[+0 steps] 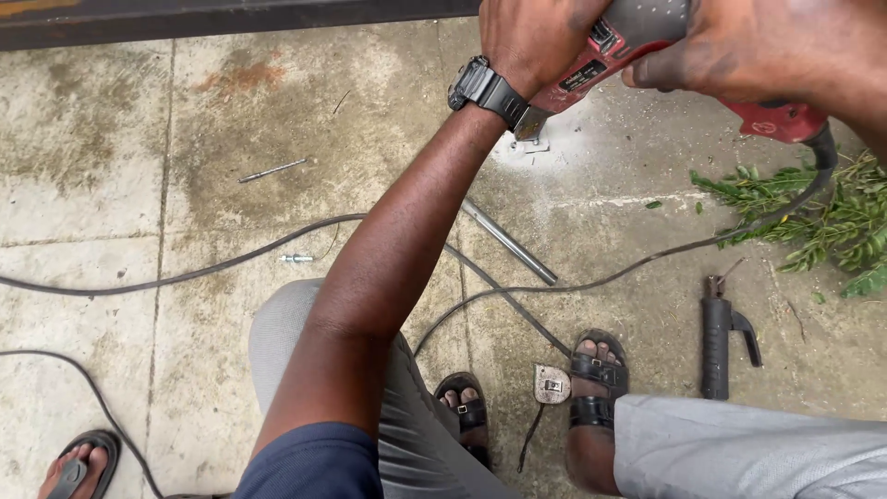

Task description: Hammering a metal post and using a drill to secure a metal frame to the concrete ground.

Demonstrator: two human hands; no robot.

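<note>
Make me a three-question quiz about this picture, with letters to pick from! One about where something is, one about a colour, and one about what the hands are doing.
1. Where does the black welding electrode holder lie?
A. On the concrete floor, right of the sandalled foot
B. On the person's lap
C. Hung on a wall

2. What colour is the power tool?
A. Yellow
B. Red
C. Blue

3. What are the hands doing?
A. Both rest on the floor
B. One holds a leafy branch
C. Both grip the power tool

Answers:
1. A, since it lies flat on the concrete near the green leafy twigs.
2. B, because its body shows red between the hands.
3. C, because the left hand, wearing a black wristwatch, and the right hand both wrap around the tool.
</note>
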